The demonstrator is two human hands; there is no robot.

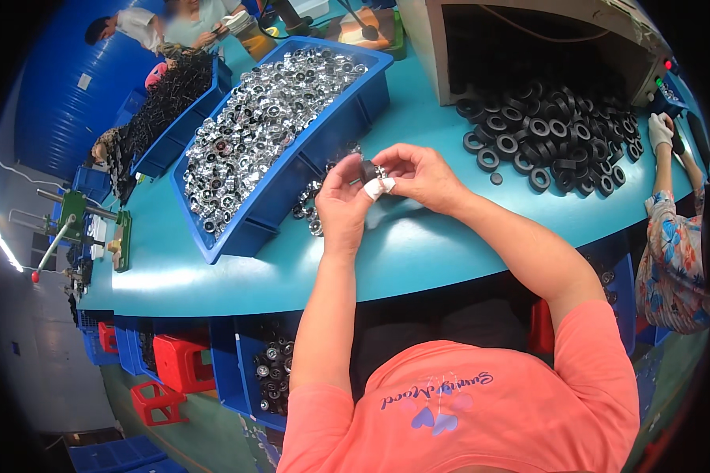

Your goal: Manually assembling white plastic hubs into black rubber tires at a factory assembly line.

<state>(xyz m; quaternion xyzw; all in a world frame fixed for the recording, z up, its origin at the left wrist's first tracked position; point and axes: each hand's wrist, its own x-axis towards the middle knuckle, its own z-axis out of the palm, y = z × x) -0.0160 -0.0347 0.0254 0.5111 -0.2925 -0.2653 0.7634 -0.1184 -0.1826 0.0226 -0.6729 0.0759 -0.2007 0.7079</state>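
Observation:
My left hand (343,206) is closed, holding a black ring (368,169) upright between finger and thumb. A white wrapping (379,188) covers a thumb tip where the two hands meet. My right hand (427,180) pinches at a small shiny part (381,171) against the ring's side; the fingers hide most of it. Beside my left hand, several small silver-and-black parts (315,227) lie loose on the turquoise table (292,276). Just beyond stands a long blue bin (252,229) heaped with shiny silver parts (268,118).
A pile of black rings (556,138) spills from a box-like machine opening at right. A co-worker's white-gloved hand (659,132) is beyond it. Another blue bin (162,150) holds dark parts at far left, near a green hand press (71,217). Red stools (183,364) stand below.

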